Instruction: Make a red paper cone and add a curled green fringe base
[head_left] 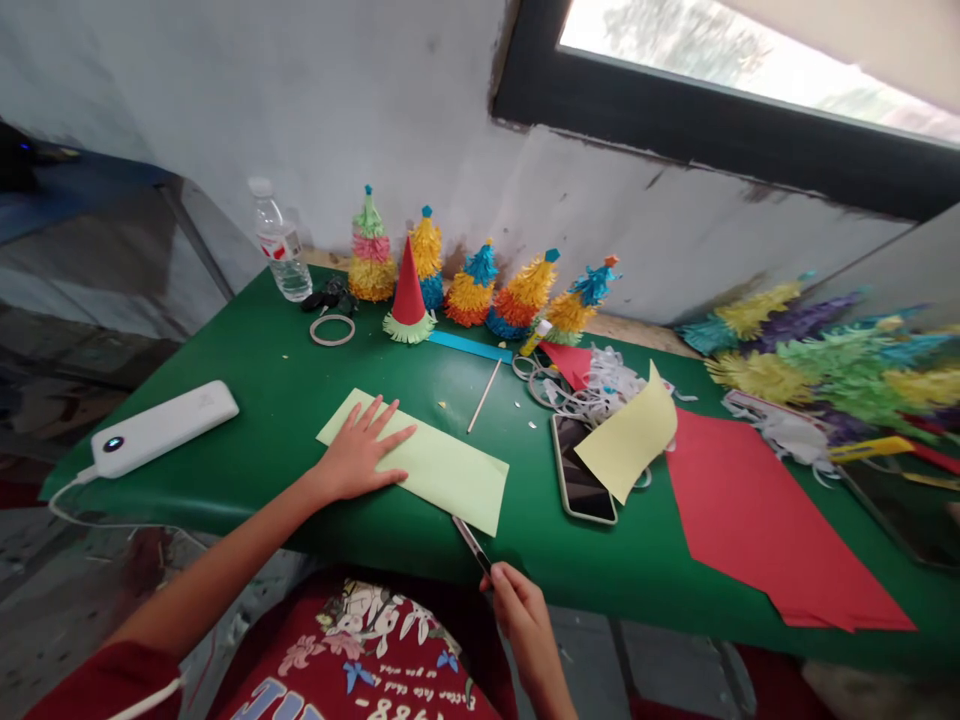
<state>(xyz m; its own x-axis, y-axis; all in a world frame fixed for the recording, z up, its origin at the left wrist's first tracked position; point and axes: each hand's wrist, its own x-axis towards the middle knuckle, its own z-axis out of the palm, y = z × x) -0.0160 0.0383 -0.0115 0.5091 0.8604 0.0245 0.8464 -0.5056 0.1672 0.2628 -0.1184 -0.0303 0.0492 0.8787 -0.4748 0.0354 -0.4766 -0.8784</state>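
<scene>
A strip of light green paper (450, 468) lies slantwise near the front edge of the green table. Across its left half my left hand (363, 452) rests flat with the fingers spread. My right hand (517, 608) is closed around a slim utility knife (472, 546), just in front of the table edge. The knife's tip meets the paper's near edge; whether the blade is under the paper I cannot tell. Beyond the paper lies a thin wooden stick (484, 396). Behind it stands a red paper cone (409, 292) with a fringed pale green band at its base.
Fringed paper trees (471, 286) line the wall, with a water bottle (280, 244) to their left. A white power bank (165, 428) sits at left. To the right are a phone (576, 470), a curled yellow sheet (634, 432), paper scraps (609, 375) and red paper (757, 510).
</scene>
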